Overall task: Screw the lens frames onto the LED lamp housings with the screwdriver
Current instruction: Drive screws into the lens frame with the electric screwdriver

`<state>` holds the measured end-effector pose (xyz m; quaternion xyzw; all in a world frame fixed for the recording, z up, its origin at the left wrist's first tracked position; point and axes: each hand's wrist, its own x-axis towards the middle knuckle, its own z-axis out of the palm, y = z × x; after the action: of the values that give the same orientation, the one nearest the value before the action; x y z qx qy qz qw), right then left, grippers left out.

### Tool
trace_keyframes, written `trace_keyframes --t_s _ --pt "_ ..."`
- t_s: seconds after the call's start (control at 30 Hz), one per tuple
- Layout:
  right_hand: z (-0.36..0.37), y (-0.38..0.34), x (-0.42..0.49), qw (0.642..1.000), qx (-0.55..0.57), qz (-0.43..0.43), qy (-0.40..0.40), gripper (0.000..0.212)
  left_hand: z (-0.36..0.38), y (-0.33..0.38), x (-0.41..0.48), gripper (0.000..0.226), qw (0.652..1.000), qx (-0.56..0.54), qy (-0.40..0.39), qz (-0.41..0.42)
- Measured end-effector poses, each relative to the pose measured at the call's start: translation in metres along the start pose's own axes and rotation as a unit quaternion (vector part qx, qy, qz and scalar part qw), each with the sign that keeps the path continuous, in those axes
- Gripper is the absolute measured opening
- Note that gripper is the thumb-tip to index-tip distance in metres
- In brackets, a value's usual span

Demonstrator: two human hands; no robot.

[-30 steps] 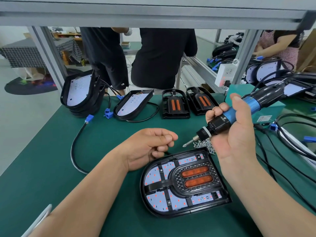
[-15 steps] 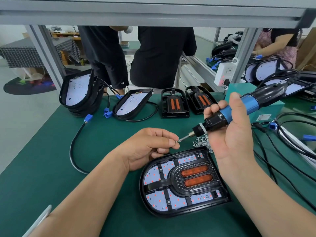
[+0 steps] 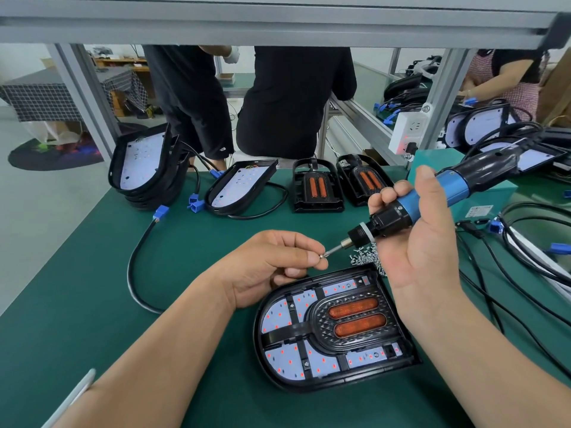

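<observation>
The left hand (image 3: 268, 267) is curled, its thumb and forefinger pinching a small screw (image 3: 323, 255) against the bit tip of the screwdriver (image 3: 432, 199). The right hand (image 3: 423, 251) is wrapped around the screwdriver's blue-and-black body and holds it raised above the tabletop (image 3: 154, 304), with the bit slanting down toward the left hand.

The housing (image 3: 336, 384) lies flat just below both hands, between the two wrists, with neither hand touching it. The black lens frame (image 3: 355, 319), with two orange lenses, sits inside it. A heap of loose screws (image 3: 364, 257) lies under the screwdriver, beside the right palm and just beyond the housing's far edge. Well beyond the hands lie two more frames (image 3: 318, 186) and a stack of housings (image 3: 145, 168).
</observation>
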<state>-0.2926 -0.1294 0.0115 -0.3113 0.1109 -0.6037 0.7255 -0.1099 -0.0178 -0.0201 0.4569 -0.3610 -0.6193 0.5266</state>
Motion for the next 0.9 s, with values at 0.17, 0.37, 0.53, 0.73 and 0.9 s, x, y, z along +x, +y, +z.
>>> trace_keyframes --t_s 0.17,0.37,0.53,0.73,0.9 --pt "-0.0001 0.0 -0.0006 1.0 -0.002 -0.002 0.001 0.02 -0.0001 0.0002 0.0007 0.014 1.0 0.0 0.002 0.0" --pt "0.0 -0.0005 0.0004 1.0 0.003 -0.004 0.005 0.019 0.0007 0.0004 0.0005 0.014 1.0 -0.007 0.01 0.001" --pt "0.0002 0.0004 -0.0003 1.0 -0.003 -0.005 0.003 0.018 0.0029 0.0007 -0.0007 0.014 1.0 -0.011 0.011 -0.001" --pt "0.0004 0.0004 -0.0023 1.0 -0.004 -0.004 0.005 0.017 0.0045 0.0013 -0.0005 0.014 1.0 -0.007 0.013 -0.008" --pt "0.0023 0.0008 -0.0037 1.0 -0.02 -0.007 -0.005 0.018 0.0041 0.0018 -0.0018 0.013 1.0 0.007 0.018 -0.014"
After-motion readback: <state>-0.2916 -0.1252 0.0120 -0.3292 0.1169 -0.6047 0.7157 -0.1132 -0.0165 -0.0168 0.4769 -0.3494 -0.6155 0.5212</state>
